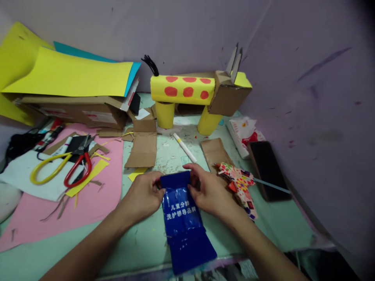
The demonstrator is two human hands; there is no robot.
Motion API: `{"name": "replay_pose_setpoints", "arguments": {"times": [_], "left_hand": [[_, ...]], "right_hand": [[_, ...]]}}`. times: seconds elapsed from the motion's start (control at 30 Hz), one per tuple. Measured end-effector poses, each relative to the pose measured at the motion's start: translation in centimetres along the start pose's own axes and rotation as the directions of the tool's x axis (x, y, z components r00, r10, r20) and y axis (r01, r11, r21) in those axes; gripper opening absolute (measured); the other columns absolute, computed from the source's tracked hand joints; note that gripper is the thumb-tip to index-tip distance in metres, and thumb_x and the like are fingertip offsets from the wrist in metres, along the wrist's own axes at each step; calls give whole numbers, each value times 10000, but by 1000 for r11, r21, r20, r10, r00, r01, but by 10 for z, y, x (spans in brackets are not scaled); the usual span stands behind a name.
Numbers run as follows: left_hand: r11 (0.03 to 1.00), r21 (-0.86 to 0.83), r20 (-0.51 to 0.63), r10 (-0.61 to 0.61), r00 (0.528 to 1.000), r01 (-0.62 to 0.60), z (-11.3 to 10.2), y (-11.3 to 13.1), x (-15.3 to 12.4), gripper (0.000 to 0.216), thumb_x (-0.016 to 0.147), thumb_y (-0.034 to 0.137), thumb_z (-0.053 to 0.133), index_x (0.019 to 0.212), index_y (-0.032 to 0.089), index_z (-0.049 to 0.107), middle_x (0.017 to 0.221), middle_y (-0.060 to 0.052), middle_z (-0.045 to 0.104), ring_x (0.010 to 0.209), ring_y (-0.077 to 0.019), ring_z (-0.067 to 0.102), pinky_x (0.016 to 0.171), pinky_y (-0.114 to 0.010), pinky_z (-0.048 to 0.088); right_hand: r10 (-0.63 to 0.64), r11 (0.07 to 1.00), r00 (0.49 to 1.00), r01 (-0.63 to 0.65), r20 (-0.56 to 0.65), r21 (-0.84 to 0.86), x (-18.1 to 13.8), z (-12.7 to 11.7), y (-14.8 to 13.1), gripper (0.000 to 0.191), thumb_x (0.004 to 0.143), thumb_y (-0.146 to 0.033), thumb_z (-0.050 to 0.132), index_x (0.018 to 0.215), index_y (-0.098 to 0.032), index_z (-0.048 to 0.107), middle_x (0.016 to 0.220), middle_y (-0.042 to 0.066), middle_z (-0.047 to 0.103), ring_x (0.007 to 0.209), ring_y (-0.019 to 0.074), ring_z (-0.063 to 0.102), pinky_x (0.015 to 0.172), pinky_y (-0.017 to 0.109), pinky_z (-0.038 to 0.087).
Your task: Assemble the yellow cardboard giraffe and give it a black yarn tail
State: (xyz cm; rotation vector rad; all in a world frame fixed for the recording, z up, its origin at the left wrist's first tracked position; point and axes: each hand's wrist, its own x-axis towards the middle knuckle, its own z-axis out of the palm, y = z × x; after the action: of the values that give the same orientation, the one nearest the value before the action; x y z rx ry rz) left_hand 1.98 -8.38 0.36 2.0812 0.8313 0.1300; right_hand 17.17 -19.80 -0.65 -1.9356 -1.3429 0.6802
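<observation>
A blue glossy card piece (pixel 183 220) with white printed characters lies on the green table (pixel 140 242), its near end hanging over the front edge. My left hand (pixel 143 197) pinches its far left edge, fingers curled. My right hand (pixel 209 191) grips the far right edge, with fingers folded over the top of the card. Both hands hold it at its upper fold.
A yellow cardboard animal with red spots (pixel 193 95) stands at the back. Scissors with red and yellow handles (pixel 66 168) lie on pink paper (pixel 43 214) at left. A patterned glue gun (pixel 240 185), a phone (pixel 265 168), a white marker (pixel 184 147) and cardboard scraps (pixel 143 148) surround my hands.
</observation>
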Motion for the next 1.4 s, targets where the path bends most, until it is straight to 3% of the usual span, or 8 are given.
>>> {"name": "replay_pose_setpoints", "arguments": {"times": [0.1, 0.27, 0.43, 0.77, 0.93, 1.1, 1.4], "left_hand": [[997, 76, 13, 23, 1000, -24, -4, 4, 1, 83, 669, 122, 489, 610, 178, 503, 565, 37, 476, 537, -122, 459, 494, -227, 303], [969, 214, 64, 115, 991, -126, -8, 7, 2, 156, 603, 20, 448, 597, 175, 470, 599, 22, 487, 584, -126, 472, 532, -232, 308], [969, 219, 163, 81, 983, -116, -10, 8, 9, 113, 633, 95, 467, 567, 186, 455, 565, 19, 489, 541, -128, 457, 491, -243, 276], [922, 363, 204, 65, 977, -137, -10, 6, 14, 116, 668, 213, 491, 554, 193, 486, 591, -19, 552, 564, -161, 485, 524, -279, 272], [884, 448, 267, 9, 964, -132, -9, 13, 22, 87, 637, 184, 475, 553, 204, 469, 593, -20, 553, 548, -166, 471, 510, -280, 241], [837, 507, 285, 63, 956, -206, -8, 18, 18, 86, 640, 136, 438, 614, 211, 473, 600, -21, 515, 550, -181, 462, 504, -290, 223], [848, 464, 303, 121, 945, -257, -9, 14, 10, 118, 633, 97, 445, 675, 206, 460, 719, -31, 557, 637, -195, 532, 549, -295, 330]], "right_hand": [[-10, 994, 998, 16, 61, -108, 1, -5, -1, 467, 679, -34, 538, 1112, -208, 515, 679, -37, 559, 601, 123, 527, 547, 218, 362], [-56, 981, 991, 77, 125, -175, 6, -8, -2, 391, 581, 20, 512, 915, -176, 569, 737, -11, 575, 626, 118, 496, 569, 216, 346], [-44, 977, 980, 82, 192, -196, 11, -11, -6, 360, 577, 17, 516, 875, -171, 585, 670, -24, 556, 564, 108, 456, 536, 211, 322], [34, 974, 981, 10, 193, -226, 10, -7, -11, 388, 585, 34, 511, 905, -173, 583, 809, 36, 630, 721, 171, 551, 629, 256, 377], [76, 973, 969, -20, 236, -231, 11, -7, -13, 384, 578, 34, 500, 895, -169, 577, 819, 45, 629, 737, 184, 561, 633, 268, 386], [28, 981, 972, 18, 234, -193, 9, -8, -11, 333, 573, 38, 480, 819, -176, 546, 780, 25, 599, 722, 168, 542, 625, 257, 370], [-28, 994, 988, 44, 153, -104, 2, -4, -5, 322, 567, 35, 478, 801, -184, 511, 759, -2, 557, 718, 152, 509, 628, 245, 350]]}}
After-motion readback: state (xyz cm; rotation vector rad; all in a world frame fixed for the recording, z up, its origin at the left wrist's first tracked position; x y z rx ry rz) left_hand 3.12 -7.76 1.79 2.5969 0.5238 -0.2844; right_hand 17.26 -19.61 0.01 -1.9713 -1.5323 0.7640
